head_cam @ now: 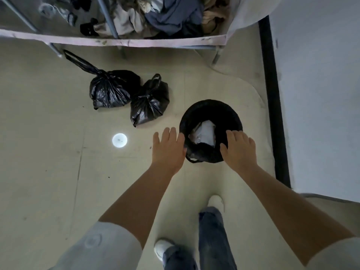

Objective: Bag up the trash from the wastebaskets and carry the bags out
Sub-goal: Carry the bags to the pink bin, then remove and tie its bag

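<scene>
Hands flank the black-lined wastebasket (211,131) on the floor at four o'clock: left hand (168,149) spread flat against its rim, right hand (239,148) spread over the liner's edge. Two tied trash bags (150,101) sit touching at eleven o'clock from it.

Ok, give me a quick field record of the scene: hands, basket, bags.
left hand: open, at the basket's left rim
right hand: open, fingers on the near right rim
basket: black liner, on the floor, pale trash inside
tied bags: two, black, side by side on the floor, left of the basket
rack: behind, heaped with clothes
</scene>
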`<state>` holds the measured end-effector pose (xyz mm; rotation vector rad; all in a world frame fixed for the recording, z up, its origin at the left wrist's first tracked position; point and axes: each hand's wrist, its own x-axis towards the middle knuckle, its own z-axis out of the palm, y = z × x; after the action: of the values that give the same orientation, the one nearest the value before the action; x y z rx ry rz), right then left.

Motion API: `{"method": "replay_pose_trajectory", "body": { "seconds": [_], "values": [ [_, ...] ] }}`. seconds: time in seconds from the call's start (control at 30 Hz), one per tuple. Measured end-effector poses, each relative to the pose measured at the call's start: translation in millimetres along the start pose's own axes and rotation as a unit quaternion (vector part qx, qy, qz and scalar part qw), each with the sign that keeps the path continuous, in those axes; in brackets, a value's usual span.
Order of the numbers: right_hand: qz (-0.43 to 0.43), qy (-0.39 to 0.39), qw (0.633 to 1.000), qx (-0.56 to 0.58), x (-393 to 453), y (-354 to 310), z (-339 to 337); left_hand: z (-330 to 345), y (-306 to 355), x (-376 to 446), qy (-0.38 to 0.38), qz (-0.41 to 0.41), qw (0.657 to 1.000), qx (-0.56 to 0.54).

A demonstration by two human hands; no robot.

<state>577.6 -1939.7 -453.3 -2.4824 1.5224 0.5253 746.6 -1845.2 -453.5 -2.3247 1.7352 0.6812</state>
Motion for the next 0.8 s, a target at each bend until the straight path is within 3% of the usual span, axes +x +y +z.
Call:
{"method": "replay_pose_trajectory", "body": {
  "seconds": [0.17, 0.37, 0.53, 0.67, 0.8],
  "values": [
    [-0.012, -0.017, 1.0, 0.006, 0, 25, 61, 58, 26, 0, 0.0, -0.02, 1.0, -0.009],
    [-0.051, 0.059, 0.995, 0.058, 31, 63, 157, 147, 67, 55, 0.052, -0.029, 0.998, -0.033],
    [-0.096, 0.159, 0.978, 0.092, 61, 84, 218, 215, 78, 104, 0.166, 0.006, 0.986, -0.023],
    [-0.142, 0.275, 0.943, 0.122, 75, 93, 246, 237, 74, 128, 0.243, 0.07, 0.967, 0.013],
    [-0.175, 0.335, 0.918, 0.12, 81, 101, 263, 247, 71, 134, 0.354, 0.162, 0.918, 0.073]
  ]
}}
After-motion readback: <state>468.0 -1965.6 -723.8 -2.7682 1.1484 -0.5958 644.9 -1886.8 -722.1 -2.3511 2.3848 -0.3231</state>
